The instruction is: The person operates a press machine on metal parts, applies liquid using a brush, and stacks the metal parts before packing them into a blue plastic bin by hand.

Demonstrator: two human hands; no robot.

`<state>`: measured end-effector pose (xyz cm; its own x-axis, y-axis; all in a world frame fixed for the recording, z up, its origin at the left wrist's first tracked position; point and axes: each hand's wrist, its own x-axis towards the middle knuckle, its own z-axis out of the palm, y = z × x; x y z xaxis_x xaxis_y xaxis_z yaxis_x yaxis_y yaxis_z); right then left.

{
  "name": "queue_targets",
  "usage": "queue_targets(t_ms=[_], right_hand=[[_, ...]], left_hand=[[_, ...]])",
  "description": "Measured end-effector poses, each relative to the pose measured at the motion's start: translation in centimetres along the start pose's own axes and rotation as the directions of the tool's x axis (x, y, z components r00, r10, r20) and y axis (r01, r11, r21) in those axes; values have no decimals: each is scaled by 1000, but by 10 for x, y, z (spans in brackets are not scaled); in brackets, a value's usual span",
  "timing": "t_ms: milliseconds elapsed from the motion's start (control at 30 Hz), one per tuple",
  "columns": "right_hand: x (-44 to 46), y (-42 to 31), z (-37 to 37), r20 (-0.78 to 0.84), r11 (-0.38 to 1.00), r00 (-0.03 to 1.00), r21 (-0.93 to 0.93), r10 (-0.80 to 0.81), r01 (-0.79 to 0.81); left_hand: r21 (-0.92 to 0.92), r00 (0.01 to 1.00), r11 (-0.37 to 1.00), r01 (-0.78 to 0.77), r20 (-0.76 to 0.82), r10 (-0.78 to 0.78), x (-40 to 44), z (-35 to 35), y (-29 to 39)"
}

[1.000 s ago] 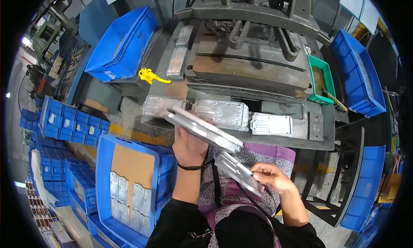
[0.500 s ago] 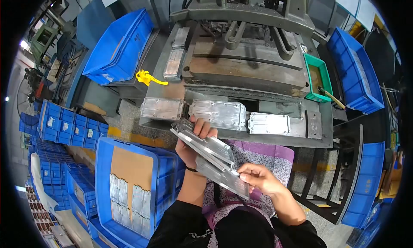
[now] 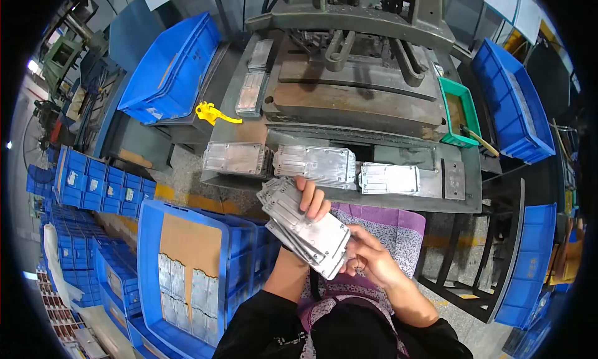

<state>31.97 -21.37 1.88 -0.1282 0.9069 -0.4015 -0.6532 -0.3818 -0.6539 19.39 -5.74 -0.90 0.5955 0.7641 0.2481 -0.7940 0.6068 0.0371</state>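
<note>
Several flat silver metal plates [image 3: 305,225] lie stacked, slightly fanned, above my lap. My left hand [image 3: 311,200] is wrapped round the stack, its fingers over the top plate and its palm hidden beneath. At the stack's lower right end, my right hand [image 3: 370,259] has its bent fingers against the plates' edge. Beyond the hands, on the machine's front ledge, rest a left pile of plates [image 3: 235,157], a middle pile [image 3: 316,164] and a right plate pile [image 3: 390,179].
A blue bin [image 3: 148,265] with cardboard and metal plates is at lower left. A large press [image 3: 358,103] stands ahead, with a green tray [image 3: 474,119] at its right. A yellow tool [image 3: 215,113] lies left, near another blue bin [image 3: 168,72].
The plates, apart and tilted earlier, have come together into one stack with their broad faces turned up. My right hand has shifted left to the stack's end.
</note>
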Motion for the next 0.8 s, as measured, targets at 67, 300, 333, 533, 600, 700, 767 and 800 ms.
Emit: queue_targets(t_ms=[67, 300, 333, 533, 600, 700, 767, 800], right_hand=[[-3, -9, 5, -15, 996, 998, 65, 61, -60], [13, -28, 26, 188, 679, 944, -658, -270, 326], [20, -25, 25, 183, 703, 939, -625, -290, 339], [27, -36, 24, 195, 720, 946, -615, -257, 322], [29, -34, 22, 214, 772, 940, -537, -265, 340], [31, -35, 20, 203, 859, 946, -404, -251, 315], [34, -39, 20, 214, 852, 927, -370, -308, 369], [34, -40, 20, 209, 853, 916, -339, -344, 397]], left_hand=[[10, 1000, 1000, -5, 13, 5, 2, 3, 6], [206, 994, 977, 53, 81, -71, 22, 31, 2], [260, 993, 965, 45, 94, -72, 25, 36, 2], [466, 999, 884, 35, -2, -39, 31, 67, -3], [585, 999, 810, 31, -51, -1, 31, 78, -8], [748, 1000, 663, 17, -10, -15, 27, 80, -8], [816, 992, 575, -51, -24, 120, 21, 86, -24], [808, 995, 589, -23, -40, 94, 13, 77, -29]])
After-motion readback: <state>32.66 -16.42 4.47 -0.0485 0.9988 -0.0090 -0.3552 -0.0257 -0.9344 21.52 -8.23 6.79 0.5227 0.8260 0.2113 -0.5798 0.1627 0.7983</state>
